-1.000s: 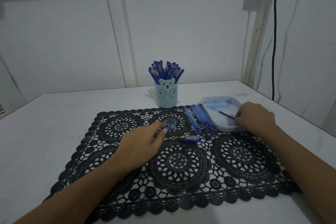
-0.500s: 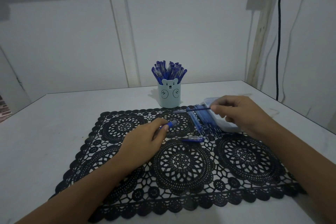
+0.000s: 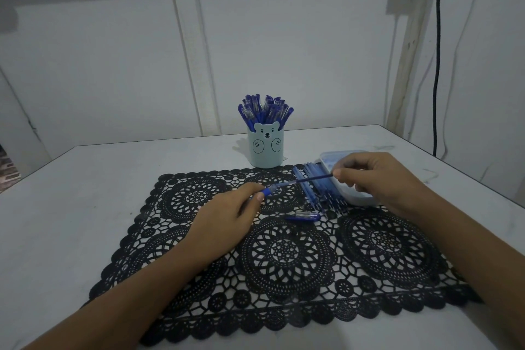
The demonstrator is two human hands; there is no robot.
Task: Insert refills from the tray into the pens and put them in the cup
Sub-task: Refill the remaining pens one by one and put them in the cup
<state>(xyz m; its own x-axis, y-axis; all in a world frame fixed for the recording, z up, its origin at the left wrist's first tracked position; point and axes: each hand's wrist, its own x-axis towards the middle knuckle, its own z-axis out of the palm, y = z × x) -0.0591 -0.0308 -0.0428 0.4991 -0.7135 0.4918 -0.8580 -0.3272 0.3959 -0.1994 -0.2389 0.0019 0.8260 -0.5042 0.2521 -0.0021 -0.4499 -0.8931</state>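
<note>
Two grips: our left hand (image 3: 224,224) holds a blue pen barrel (image 3: 267,192), our right hand (image 3: 377,179) pinches a refill (image 3: 311,179), its tip at the barrel's open end (above the lace mat (image 3: 284,253), tray (image 3: 360,201) behind, bear cup (image 3: 265,150) beyond).

Only two forearms and hands of the person are in view, all bare, with nothing worn on them. The left hand (image 3: 224,221) shows a short, pale thumbnail, and the right hand (image 3: 377,179) shows its knuckles and back. Dim bluish light hides finer detail.
</note>
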